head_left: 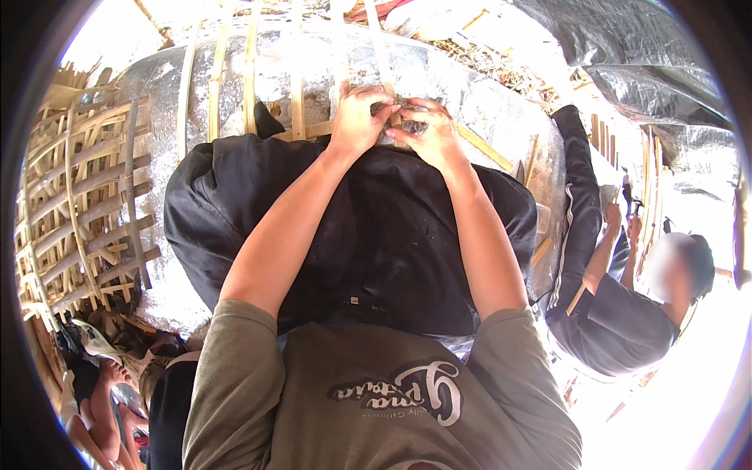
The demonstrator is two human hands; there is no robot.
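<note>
Pale bamboo strips lie side by side, running away from me over a silvery sheet. A crosswise bamboo strip passes beneath my hands and shows on both sides of them. My left hand is closed, its thumb and fingertips pinching at a bamboo strip where it meets the crosswise one. Facing it, my right hand curls its thumb and fingers about the same crossing, with a gap inside the curve. The fingertips partly hide the joint. My legs, in black trousers, are bent under my forearms.
A woven bamboo lattice stands at the left. On the right a person in dark clothes sits with hands raised near other strips. Another person's hand shows at lower left. Dark plastic sheeting hangs at upper right.
</note>
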